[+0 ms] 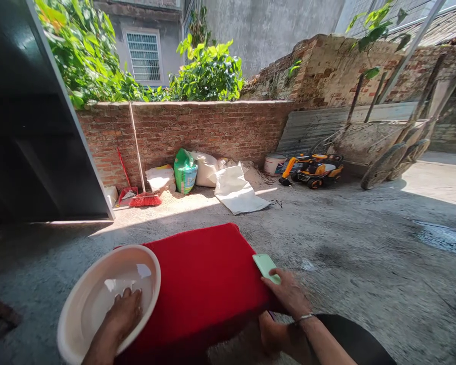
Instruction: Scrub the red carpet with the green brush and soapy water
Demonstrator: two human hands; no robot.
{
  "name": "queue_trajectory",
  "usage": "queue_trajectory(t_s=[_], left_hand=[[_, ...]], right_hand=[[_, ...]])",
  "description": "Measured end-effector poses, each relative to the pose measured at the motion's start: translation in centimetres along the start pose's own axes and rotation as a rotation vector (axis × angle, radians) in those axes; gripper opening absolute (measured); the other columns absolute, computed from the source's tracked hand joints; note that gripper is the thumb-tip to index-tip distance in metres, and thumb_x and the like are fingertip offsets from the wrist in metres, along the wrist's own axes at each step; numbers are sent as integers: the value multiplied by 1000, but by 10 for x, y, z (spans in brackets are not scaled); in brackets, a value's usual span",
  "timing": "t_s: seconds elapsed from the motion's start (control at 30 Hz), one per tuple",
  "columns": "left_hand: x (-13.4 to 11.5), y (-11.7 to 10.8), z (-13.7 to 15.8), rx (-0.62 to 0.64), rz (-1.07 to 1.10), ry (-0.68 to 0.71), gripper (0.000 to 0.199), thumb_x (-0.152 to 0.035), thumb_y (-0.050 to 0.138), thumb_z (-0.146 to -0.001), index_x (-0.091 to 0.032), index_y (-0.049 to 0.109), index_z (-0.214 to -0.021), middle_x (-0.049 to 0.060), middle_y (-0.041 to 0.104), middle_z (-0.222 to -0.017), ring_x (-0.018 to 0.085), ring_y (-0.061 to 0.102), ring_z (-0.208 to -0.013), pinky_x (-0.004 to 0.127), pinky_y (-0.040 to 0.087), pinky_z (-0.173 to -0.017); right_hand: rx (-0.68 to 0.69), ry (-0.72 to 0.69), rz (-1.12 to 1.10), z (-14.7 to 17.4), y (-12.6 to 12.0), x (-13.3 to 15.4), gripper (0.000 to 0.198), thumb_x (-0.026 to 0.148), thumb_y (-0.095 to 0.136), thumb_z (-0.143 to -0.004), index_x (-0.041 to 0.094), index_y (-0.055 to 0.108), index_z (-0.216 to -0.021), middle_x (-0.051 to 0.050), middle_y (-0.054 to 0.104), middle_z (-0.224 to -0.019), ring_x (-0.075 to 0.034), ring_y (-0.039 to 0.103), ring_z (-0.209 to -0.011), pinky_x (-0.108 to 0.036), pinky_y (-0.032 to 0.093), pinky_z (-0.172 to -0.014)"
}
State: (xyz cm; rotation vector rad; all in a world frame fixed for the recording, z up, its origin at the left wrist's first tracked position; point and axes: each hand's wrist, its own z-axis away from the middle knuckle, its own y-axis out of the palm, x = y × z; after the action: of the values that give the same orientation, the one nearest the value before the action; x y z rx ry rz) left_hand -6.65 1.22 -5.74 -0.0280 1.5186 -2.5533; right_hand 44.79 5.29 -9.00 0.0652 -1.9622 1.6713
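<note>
A pale pink plastic basin [66, 317] of water overlaps the left side of a red cloth-covered table [205, 274]. My left hand [124, 310] reaches into the basin, its fingers bent and close together at the water. The fingertips are partly hidden, with small white patches beside them that may be glare. At the table's right edge, my right hand [289, 291] is closed on a pale green phone case [265, 263], a thin flat piece with rounded corners, gripped by its near end. The case lies tilted over the table's corner.
A foot [268, 329] shows below the table's right side. Ahead, a red broom [145, 199], a dustpan [128, 194], a green sack [185, 172] and a white sack [237, 190] lie by the brick wall [228, 126]. A toy excavator [314, 170] and a wooden cart [383, 147] stand right.
</note>
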Motion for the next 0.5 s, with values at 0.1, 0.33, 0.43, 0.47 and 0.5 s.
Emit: queue_trajectory(t_s=[0.1,0.33,0.43,0.47,0.5], left_hand=[[-1,-1,2,10,-6,0,67,-18,41,-110,-16,63,-174,24,56,-184,40,62,-164,54,54,-130],[0,4,-1,-4,-12,-13,64,-18,41,-113,-19,64,-172,22,56,-183,41,60,-166,50,53,-128],[4,10,-5,-25,-19,-15,59,-19,42,-113,-18,68,-166,22,61,-177,40,65,-160,49,54,-127],[5,12,-7,-37,-20,-1,58,-20,42,-114,-18,68,-166,23,62,-176,40,66,-158,49,55,-126],[7,14,-8,-45,-25,19,58,-21,43,-114,-18,68,-166,23,63,-174,41,68,-156,50,56,-124]], right_hand=[[36,32,38,1,-2,1,19,42,70,-103,29,82,-108,-8,80,-114,-29,83,-109,-37,60,-92],[-59,48,41,1,-3,0,18,42,71,-101,28,81,-105,-10,80,-110,-33,82,-109,-41,63,-93],[-38,-198,-92,16,17,8,12,40,75,-97,30,79,-100,-6,79,-109,-30,82,-107,-39,65,-98],[-17,-281,-128,23,26,12,11,41,75,-97,31,79,-101,-5,79,-110,-28,82,-105,-39,66,-98],[3,-356,-154,31,34,17,11,41,75,-97,32,79,-102,-4,78,-111,-27,82,-102,-38,66,-97]])
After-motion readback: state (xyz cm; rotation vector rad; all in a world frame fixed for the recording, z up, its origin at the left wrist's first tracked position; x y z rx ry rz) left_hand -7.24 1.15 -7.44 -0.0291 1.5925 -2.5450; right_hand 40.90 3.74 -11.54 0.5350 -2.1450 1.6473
